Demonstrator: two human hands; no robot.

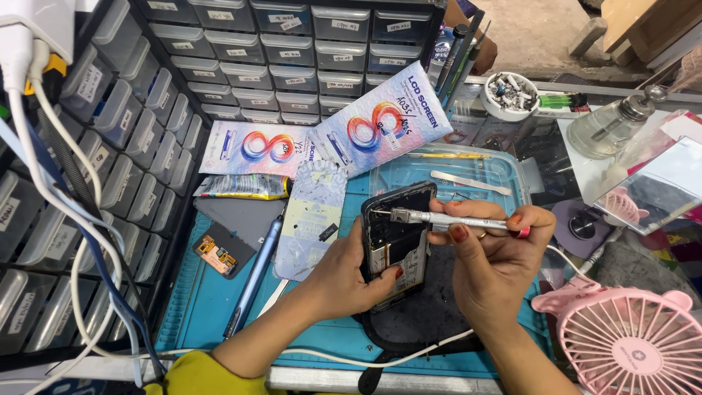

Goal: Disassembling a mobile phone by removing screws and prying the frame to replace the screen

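- Black phone, back cover off, gripped upright in left hand.
- Right hand pinches silver screwdriver; tip touches phone's top.
- Insides exposed; disassembly looks unfinished.

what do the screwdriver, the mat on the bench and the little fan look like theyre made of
Screwdriver: probably metal, with a silvery, glinting shaft. Mat: looks like soft rubber or silicone, matte teal and scuffed. Fan: likely plastic, with a smooth pink moulded grille.

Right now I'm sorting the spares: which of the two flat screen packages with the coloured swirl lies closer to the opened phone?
The right-hand package, tilted with its lower corner just above the opened phone. The other package lies farther left, below the drawers.
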